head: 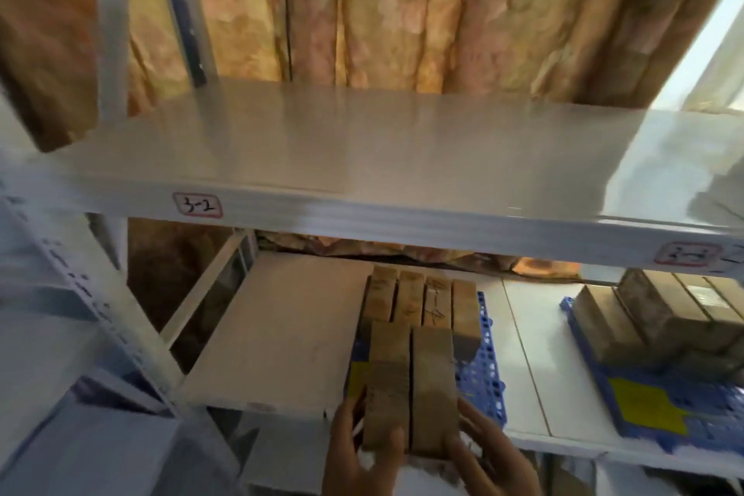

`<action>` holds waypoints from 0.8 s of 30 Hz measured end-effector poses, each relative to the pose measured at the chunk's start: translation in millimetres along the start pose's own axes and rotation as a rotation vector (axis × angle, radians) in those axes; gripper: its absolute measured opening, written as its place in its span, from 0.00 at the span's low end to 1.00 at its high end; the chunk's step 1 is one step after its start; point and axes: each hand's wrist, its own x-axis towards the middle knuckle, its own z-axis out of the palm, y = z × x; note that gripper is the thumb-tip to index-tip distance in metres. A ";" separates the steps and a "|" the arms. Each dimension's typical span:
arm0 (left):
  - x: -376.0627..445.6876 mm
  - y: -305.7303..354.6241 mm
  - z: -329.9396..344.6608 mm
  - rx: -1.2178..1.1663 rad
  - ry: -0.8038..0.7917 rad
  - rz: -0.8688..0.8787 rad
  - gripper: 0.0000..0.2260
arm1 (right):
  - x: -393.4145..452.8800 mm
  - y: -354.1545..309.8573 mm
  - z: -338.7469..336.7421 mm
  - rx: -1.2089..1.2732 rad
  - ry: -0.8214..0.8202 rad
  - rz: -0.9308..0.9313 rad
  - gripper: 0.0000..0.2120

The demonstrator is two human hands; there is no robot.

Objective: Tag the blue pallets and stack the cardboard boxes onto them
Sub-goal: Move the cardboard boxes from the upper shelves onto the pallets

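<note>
Head view, blurry from motion.

Two cardboard boxes (pixel 410 387) side by side at the near edge of the lower shelf (pixel 282 334), held between both hands. Left hand (pixel 354 451) on the left side of the pair, thumb curled up over the near face. Right hand (pixel 487 451) on the right side, fingers spread along the box wall, pressing in. Cannot tell if the boxes rest fully on the pallet or still hang a little above it.

Under them, a blue pallet (pixel 479 374) with a yellow tag (pixel 356 374) at its near left corner, so tagging looks done here. Behind the held pair, a row of four boxes (pixel 418 302) already standing on the same pallet.

Far right on the same shelf, a second blue pallet (pixel 664 407), also with a yellow tag (pixel 644 403), loaded with more boxes (pixel 660 318).

Above, an upper shelf (pixel 362 141) with a label reading 3-2 (pixel 197 205), and a flowery curtain (pixel 382 8) behind.

Likely well along: both pallets in sight tagged, both partly stacked. Still left: setting this pair down snug against the back row. More boxes or pallets out of sight cannot be ruled out.
</note>
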 end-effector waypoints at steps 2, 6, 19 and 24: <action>25.9 3.4 -9.8 -0.037 -0.086 -0.005 0.31 | 14.0 -1.5 12.1 0.015 0.035 -0.069 0.20; 67.4 1.3 -24.0 0.050 -0.152 0.030 0.29 | 43.5 -2.8 39.1 -0.028 0.035 -0.073 0.20; 159.0 23.9 10.3 0.119 -0.192 0.110 0.27 | 139.1 -17.7 54.4 -0.009 0.045 -0.171 0.18; 205.1 28.9 27.9 0.260 -0.219 0.149 0.30 | 177.7 -31.4 59.4 0.015 0.072 -0.193 0.11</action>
